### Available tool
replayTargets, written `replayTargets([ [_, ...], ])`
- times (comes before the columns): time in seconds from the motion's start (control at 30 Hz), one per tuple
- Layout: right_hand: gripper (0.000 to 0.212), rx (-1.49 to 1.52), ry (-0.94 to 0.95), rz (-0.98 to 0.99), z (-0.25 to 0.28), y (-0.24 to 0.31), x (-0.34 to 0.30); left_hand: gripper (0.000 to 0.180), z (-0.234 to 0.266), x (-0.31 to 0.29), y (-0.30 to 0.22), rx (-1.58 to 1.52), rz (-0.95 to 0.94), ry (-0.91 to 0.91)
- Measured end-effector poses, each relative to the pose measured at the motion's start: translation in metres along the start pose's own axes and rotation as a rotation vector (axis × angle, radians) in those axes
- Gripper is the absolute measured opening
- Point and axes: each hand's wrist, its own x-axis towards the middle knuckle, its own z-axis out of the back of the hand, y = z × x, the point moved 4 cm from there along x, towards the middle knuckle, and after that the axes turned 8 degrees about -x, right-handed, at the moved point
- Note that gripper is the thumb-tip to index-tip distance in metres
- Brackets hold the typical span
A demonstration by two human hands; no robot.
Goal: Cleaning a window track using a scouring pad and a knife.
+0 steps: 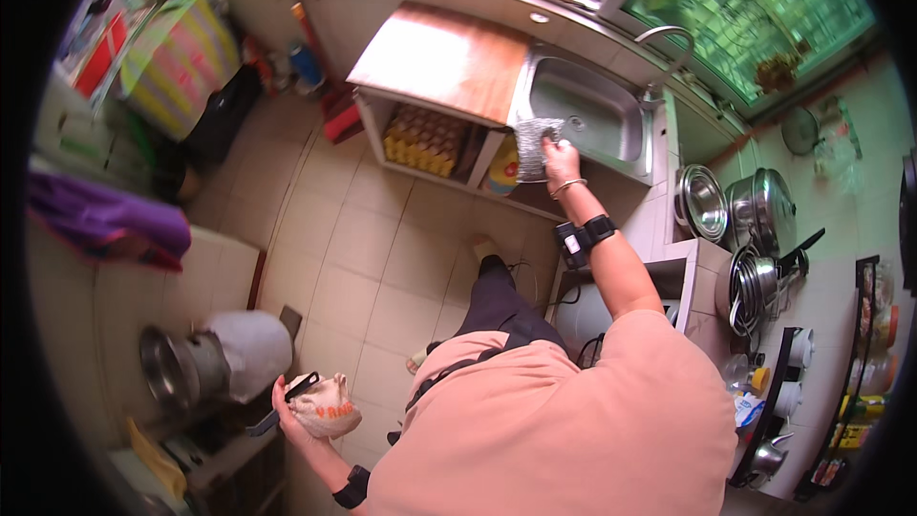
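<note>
My right hand (562, 161) is closed on a silvery-grey cloth (535, 145) and holds it by the near left rim of the steel sink (611, 86). The cloth hangs spread out beside my fingers. At the lower left, my left hand (294, 420) is wrapped round the side of a whitish, bundled cloth-like bag (330, 408) with orange lettering. A black strip (304, 384) lies over the top of the bag by my fingers. Part of that grip is hidden by the bundle.
A wooden-topped counter (444, 62) with stacked egg trays (420, 139) below stands left of the sink. Pots (759, 210) and pans line the right side. A grey-white container (248, 354) and steel bowl (167, 368) sit beyond my left hand. Tiled floor (334, 258) lies between.
</note>
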Motion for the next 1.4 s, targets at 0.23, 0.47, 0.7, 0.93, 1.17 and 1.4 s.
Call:
replayTargets([
  [0.23, 0.023, -0.976, -0.278, -0.005, 0.194, -0.086, 0.235, 0.038, -0.206, 0.025, 0.078, 0.100, 0.018, 0.106],
  [0.47, 0.026, -1.416, -0.121, 0.024, 0.294, -0.103, 0.378, 0.035, -0.412, 0.008, 0.149, 0.227, 0.102, 0.265],
  [0.7, 0.019, -1.349, -0.134, 0.092, 0.308, -0.119, 0.413, 0.035, -0.500, 0.004, 0.165, 0.275, 0.050, 0.305],
  [0.93, 0.022, -1.172, -0.126, 0.142, 0.294, -0.073, 0.397, 0.036, -0.513, 0.023, 0.169, 0.263, 0.037, 0.384],
  [1.17, 0.021, -1.128, -0.127, 0.180, 0.282, -0.051, 0.402, 0.035, -0.501, 0.019, 0.164, 0.248, 0.052, 0.356],
  [1.4, 0.024, -0.492, 0.134, -0.013, 0.238, -0.003, 0.428, 0.035, -0.490, 0.025, 0.169, 0.245, 0.061, 0.317],
])
